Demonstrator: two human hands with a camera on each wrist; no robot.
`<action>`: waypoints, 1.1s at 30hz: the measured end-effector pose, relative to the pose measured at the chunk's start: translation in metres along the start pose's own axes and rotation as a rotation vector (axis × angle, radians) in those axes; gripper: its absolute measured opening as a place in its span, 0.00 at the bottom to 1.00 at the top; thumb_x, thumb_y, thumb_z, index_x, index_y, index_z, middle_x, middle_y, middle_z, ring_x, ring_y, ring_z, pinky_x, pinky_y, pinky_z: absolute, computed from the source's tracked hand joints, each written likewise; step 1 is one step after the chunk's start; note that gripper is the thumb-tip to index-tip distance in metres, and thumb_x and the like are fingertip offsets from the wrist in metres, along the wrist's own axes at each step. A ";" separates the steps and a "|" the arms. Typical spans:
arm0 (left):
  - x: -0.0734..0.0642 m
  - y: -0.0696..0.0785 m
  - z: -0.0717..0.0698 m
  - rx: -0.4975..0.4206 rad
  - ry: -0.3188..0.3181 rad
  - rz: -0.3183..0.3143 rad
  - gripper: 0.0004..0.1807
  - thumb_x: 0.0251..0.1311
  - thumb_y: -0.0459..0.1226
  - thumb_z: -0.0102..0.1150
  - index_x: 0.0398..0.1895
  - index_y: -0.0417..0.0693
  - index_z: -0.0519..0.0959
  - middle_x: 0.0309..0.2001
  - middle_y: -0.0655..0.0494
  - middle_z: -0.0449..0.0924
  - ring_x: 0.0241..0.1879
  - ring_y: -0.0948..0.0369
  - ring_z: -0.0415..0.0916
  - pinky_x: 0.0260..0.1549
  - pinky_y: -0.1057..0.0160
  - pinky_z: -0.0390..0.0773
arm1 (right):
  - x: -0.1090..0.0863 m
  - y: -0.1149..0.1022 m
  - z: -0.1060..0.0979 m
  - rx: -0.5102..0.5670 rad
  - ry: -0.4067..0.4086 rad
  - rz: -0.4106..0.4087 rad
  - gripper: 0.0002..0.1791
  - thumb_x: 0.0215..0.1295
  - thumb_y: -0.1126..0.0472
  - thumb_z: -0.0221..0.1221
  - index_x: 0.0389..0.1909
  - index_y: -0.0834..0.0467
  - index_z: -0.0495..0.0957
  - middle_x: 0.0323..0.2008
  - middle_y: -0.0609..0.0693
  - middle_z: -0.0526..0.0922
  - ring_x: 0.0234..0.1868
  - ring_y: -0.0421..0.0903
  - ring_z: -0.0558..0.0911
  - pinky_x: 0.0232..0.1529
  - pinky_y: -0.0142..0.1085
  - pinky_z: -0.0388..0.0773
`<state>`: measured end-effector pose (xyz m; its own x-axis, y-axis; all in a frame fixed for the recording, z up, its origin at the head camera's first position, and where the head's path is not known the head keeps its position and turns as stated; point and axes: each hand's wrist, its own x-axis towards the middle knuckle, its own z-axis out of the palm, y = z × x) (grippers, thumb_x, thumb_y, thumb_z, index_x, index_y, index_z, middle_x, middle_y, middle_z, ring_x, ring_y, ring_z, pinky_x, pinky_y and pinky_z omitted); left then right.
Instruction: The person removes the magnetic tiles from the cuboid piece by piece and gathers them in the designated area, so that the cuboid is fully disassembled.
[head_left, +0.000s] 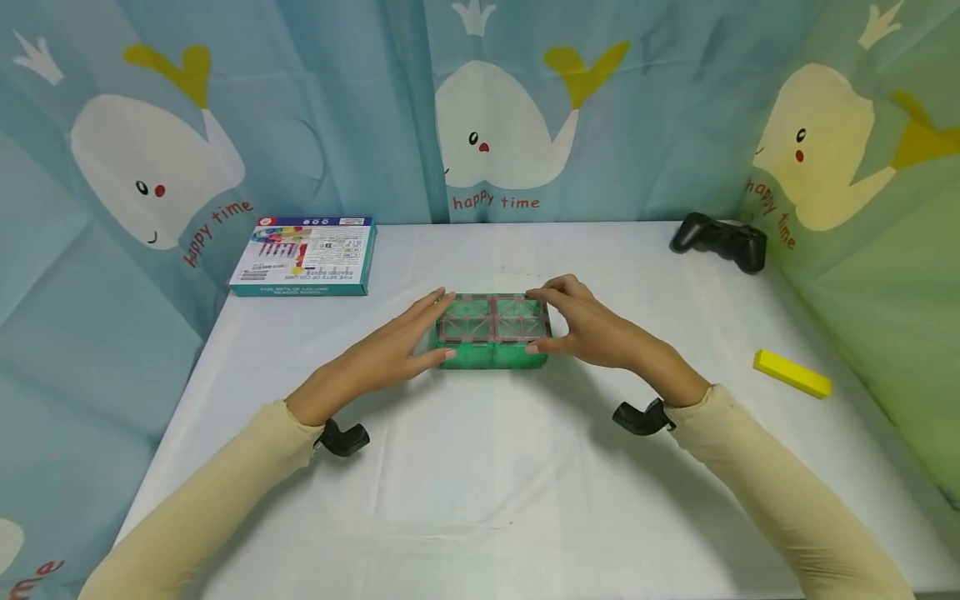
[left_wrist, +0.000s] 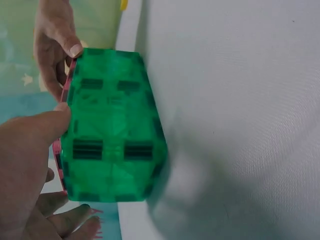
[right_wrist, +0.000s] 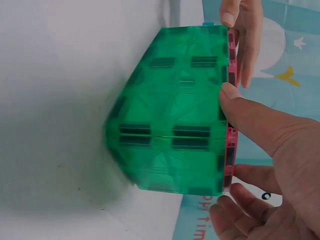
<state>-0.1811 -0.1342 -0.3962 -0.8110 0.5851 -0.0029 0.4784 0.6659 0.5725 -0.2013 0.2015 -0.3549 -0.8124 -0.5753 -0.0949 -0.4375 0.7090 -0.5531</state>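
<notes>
Cream sleeves (head_left: 202, 500) come nearest the head camera, each with a black wrist mount (head_left: 343, 438) near the cuff. Beyond them, the person's left hand (head_left: 393, 346) and right hand (head_left: 596, 329) grip opposite ends of a translucent green block (head_left: 491, 357), thumbs at the front edge, fingers toward the back. It is at the middle of the white table (head_left: 480, 492), its top crossed by a pink frame (head_left: 492, 318); whether its underside touches the table cannot be told. A flat printed box (head_left: 303, 257) lies back left, a black game controller (head_left: 718, 242) back right, a yellow bar (head_left: 792, 373) at right; a whale-patterned curtain (head_left: 360, 108) hangs behind. From the left wrist, the left thumb presses the block's pink-edged rim, the right hand at the far end. From the right wrist, the right thumb meets that same rim, other fingers curled near its corner.
</notes>
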 end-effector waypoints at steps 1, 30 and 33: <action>0.001 0.000 0.000 0.002 -0.005 0.000 0.47 0.78 0.57 0.55 0.88 0.57 0.43 0.87 0.51 0.37 0.85 0.50 0.45 0.78 0.42 0.59 | 0.000 -0.001 -0.001 0.005 -0.010 0.005 0.46 0.67 0.50 0.73 0.80 0.59 0.62 0.72 0.61 0.60 0.73 0.60 0.63 0.69 0.59 0.68; 0.009 0.002 -0.003 0.040 -0.010 -0.013 0.42 0.78 0.56 0.55 0.86 0.52 0.52 0.86 0.49 0.45 0.82 0.49 0.53 0.74 0.43 0.66 | 0.005 0.006 -0.004 -0.035 0.053 -0.085 0.42 0.61 0.53 0.78 0.71 0.64 0.70 0.64 0.60 0.67 0.67 0.57 0.66 0.66 0.55 0.69; 0.009 0.003 -0.004 0.037 -0.010 -0.017 0.42 0.79 0.56 0.54 0.86 0.51 0.53 0.85 0.49 0.46 0.82 0.48 0.53 0.74 0.42 0.65 | 0.004 0.005 -0.001 -0.055 0.090 -0.093 0.42 0.59 0.54 0.79 0.70 0.63 0.71 0.64 0.60 0.67 0.66 0.57 0.66 0.65 0.54 0.70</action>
<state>-0.1881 -0.1288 -0.3912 -0.8155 0.5784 -0.0207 0.4770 0.6920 0.5418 -0.2068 0.2032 -0.3566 -0.7977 -0.6023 0.0312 -0.5310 0.6769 -0.5097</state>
